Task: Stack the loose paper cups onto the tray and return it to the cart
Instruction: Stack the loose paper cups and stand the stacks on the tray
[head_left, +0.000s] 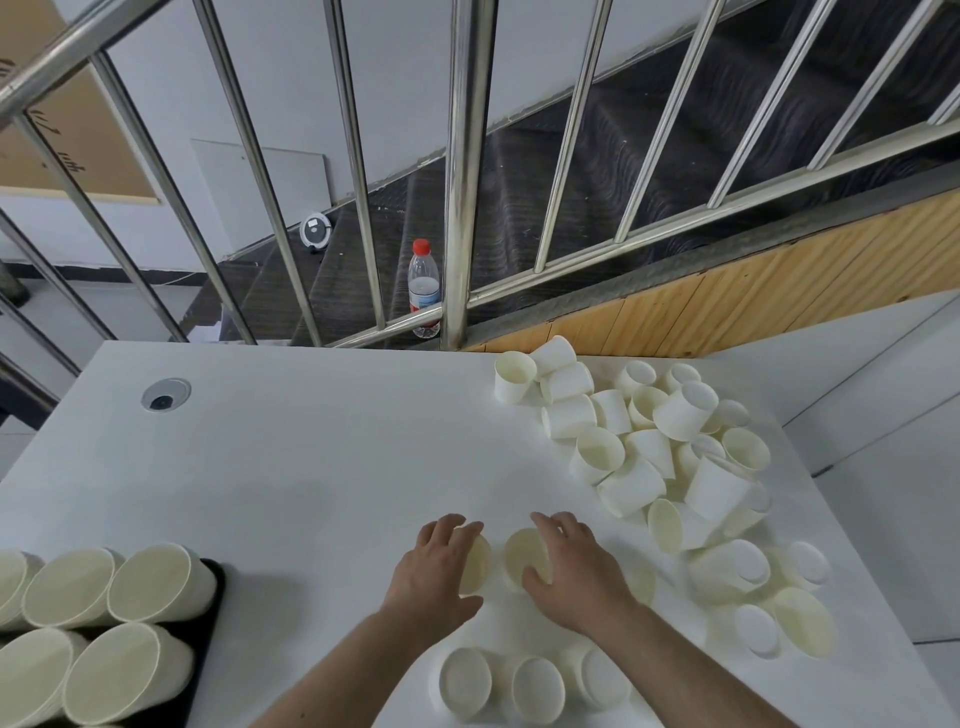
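Head view: both hands, each gripping one paper cup, on the white tabletop (311, 457).
Left hand (434, 569) holds left cup (475, 566); right hand (571, 564) holds right cup (522, 556); loose cups (644, 452) at 2 o'clock, tray (208, 618) at 8 o'clock.

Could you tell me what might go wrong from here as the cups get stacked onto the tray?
The loose pile of cups reaches close to the table's right edge, so a nudge could send some off. The left hand and right hand each hold a cup; pushing them together askew might crush a rim. The stacks on the tray lean and could topple.
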